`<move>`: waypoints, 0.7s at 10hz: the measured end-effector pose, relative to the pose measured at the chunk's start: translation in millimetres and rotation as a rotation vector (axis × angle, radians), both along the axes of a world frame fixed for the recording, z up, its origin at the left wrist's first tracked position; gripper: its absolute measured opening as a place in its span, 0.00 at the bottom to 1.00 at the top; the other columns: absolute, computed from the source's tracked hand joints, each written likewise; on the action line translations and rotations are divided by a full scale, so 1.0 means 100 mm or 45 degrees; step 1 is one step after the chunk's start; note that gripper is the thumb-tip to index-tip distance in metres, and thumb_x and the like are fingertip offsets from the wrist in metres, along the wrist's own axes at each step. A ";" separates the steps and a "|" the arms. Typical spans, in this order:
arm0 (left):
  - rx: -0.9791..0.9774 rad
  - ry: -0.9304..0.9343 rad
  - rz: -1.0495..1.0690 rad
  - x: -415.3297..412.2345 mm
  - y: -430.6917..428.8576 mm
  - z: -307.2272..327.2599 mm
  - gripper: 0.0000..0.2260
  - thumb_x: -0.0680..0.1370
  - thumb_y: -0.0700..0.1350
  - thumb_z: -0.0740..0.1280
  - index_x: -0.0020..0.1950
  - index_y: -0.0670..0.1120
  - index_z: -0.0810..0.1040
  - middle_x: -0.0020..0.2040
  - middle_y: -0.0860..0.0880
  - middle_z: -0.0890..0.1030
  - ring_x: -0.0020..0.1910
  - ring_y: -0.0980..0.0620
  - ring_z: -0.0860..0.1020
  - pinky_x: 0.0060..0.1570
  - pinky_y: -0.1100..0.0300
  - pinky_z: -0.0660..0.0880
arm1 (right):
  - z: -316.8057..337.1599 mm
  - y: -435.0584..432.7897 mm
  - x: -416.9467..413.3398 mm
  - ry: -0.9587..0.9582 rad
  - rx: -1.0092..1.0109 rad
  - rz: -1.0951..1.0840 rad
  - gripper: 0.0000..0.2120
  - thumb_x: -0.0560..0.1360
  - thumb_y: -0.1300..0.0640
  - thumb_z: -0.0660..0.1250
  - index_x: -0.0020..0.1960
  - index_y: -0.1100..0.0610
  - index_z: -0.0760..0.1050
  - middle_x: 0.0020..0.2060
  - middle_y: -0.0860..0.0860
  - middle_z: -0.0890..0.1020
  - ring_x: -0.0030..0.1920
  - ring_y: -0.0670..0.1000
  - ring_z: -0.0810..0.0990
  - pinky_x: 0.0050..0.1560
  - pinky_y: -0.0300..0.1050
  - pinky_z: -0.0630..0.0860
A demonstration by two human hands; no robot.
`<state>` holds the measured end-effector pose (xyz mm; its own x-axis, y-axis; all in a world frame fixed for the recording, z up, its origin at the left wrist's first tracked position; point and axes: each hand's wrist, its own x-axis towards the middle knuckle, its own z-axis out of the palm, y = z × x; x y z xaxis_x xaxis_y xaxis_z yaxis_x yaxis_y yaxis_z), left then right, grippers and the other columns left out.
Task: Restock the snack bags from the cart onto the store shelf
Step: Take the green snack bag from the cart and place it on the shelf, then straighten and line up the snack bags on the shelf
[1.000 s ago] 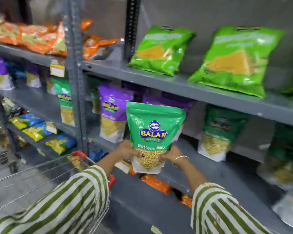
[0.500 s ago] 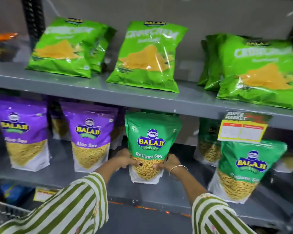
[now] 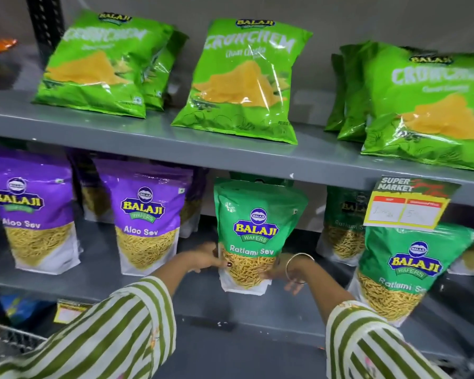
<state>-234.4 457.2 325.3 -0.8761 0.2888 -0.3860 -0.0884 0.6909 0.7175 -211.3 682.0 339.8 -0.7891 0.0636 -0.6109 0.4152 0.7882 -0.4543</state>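
Note:
A green Ratlami Sev bag (image 3: pixel 255 228) stands upright on the grey middle shelf (image 3: pixel 148 274), between a purple Aloo Sev bag (image 3: pixel 145 222) and another green Ratlami Sev bag (image 3: pixel 405 266). My left hand (image 3: pixel 205 258) grips its lower left edge, thumb on the front. My right hand (image 3: pixel 288 274), with a bangle on the wrist, holds its lower right corner, fingers partly behind the bag. The cart (image 3: pixel 6 343) shows only as wire mesh at the bottom left corner.
Light green Crunchem bags (image 3: pixel 241 80) lie on the upper shelf (image 3: pixel 230 157). A yellow price tag (image 3: pixel 405 206) hangs from that shelf's edge at right. More purple Aloo Sev bags (image 3: pixel 30 217) stand at left, and further green bags behind at right.
The view swung from the cart toward the shelf. Both hands carried the green Ratlami Sev bag in and stood it on the middle shelf; the right hand has slid lower.

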 end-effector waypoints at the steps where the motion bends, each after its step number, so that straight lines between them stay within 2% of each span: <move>1: -0.307 -0.248 -0.100 0.00 -0.35 0.02 0.23 0.75 0.54 0.64 0.67 0.46 0.66 0.64 0.47 0.71 0.62 0.48 0.72 0.61 0.46 0.71 | 0.17 -0.15 0.01 -0.523 0.239 0.073 0.31 0.71 0.44 0.67 0.64 0.64 0.67 0.64 0.60 0.75 0.59 0.58 0.78 0.59 0.52 0.76; 2: -0.666 -0.798 -0.081 -0.01 -1.13 0.07 0.19 0.77 0.57 0.56 0.60 0.47 0.73 0.48 0.51 0.77 0.50 0.51 0.73 0.62 0.47 0.70 | 0.23 -0.74 0.00 -0.600 0.176 0.264 0.20 0.75 0.44 0.62 0.45 0.64 0.72 0.65 0.63 0.74 0.48 0.57 0.84 0.46 0.49 0.78; 3: -0.781 -0.820 0.063 -0.01 -1.61 0.09 0.19 0.77 0.59 0.56 0.46 0.45 0.76 0.36 0.47 0.80 0.47 0.49 0.77 0.46 0.56 0.74 | 0.14 -1.25 -0.03 -0.474 0.110 0.388 0.19 0.76 0.45 0.60 0.38 0.61 0.69 0.65 0.63 0.73 0.43 0.57 0.82 0.38 0.46 0.75; 4: -0.821 0.033 0.234 -0.08 -2.11 0.03 0.18 0.75 0.51 0.65 0.53 0.36 0.75 0.48 0.42 0.80 0.50 0.47 0.77 0.49 0.59 0.76 | -0.05 -1.87 -0.16 0.072 -0.001 0.382 0.20 0.72 0.46 0.68 0.48 0.64 0.71 0.58 0.63 0.75 0.47 0.57 0.78 0.45 0.48 0.73; 5: -0.160 0.383 0.420 -0.13 -2.18 -0.06 0.26 0.68 0.42 0.74 0.62 0.37 0.69 0.57 0.46 0.76 0.58 0.50 0.74 0.61 0.54 0.71 | -0.18 -2.10 -0.30 0.473 -0.239 0.145 0.30 0.67 0.54 0.74 0.62 0.66 0.65 0.61 0.61 0.74 0.60 0.58 0.75 0.55 0.47 0.72; 6: 0.422 0.313 0.488 -0.19 -2.13 -0.11 0.33 0.63 0.34 0.76 0.65 0.37 0.66 0.64 0.39 0.75 0.61 0.45 0.74 0.63 0.50 0.72 | -0.27 -2.31 -0.46 0.566 -0.820 -0.135 0.34 0.65 0.68 0.75 0.66 0.67 0.62 0.64 0.63 0.74 0.63 0.61 0.74 0.66 0.55 0.71; 7: 0.430 0.306 0.520 -0.19 -2.09 -0.18 0.29 0.65 0.34 0.75 0.63 0.38 0.68 0.62 0.39 0.77 0.57 0.46 0.76 0.56 0.56 0.72 | -0.33 -2.38 -0.49 0.586 -0.963 -0.150 0.33 0.64 0.74 0.73 0.66 0.66 0.64 0.63 0.64 0.75 0.63 0.62 0.74 0.67 0.60 0.69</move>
